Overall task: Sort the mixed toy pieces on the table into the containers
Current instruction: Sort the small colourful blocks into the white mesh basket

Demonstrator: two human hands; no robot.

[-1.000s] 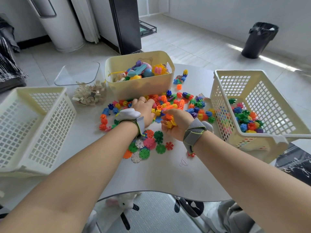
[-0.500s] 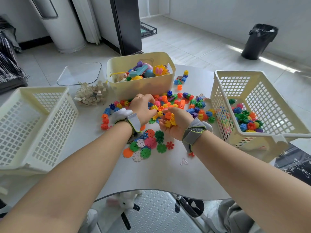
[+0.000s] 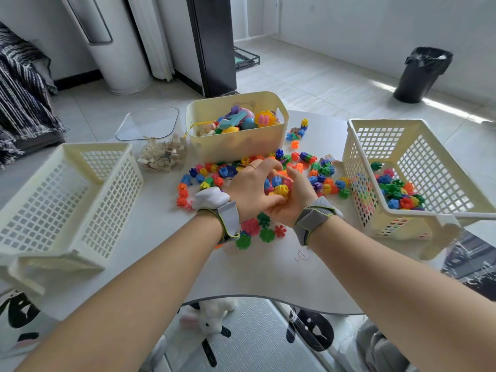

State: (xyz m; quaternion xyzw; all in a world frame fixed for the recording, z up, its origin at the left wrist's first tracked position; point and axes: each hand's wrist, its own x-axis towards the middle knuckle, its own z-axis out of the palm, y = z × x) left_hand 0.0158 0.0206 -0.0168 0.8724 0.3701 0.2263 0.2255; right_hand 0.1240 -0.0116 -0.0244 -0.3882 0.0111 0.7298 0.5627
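Table (image 3: 161, 264): left basket (image 3: 112, 200) at left edge, right basket (image 3: 359, 167) at right holding sorted pieces (image 3: 397, 191), bin (image 3: 236, 146) behind the loose toy pieces (image 3: 212, 178) at centre

One wide head-worn camera looks forward and down, close over the table (image 3: 166, 232), with the left hand (image 3: 249, 189) and right hand (image 3: 294, 204) mid-view.

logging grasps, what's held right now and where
The right hand cups a handful of toy pieces in its palm; the left hand curls its fingers over them from above.
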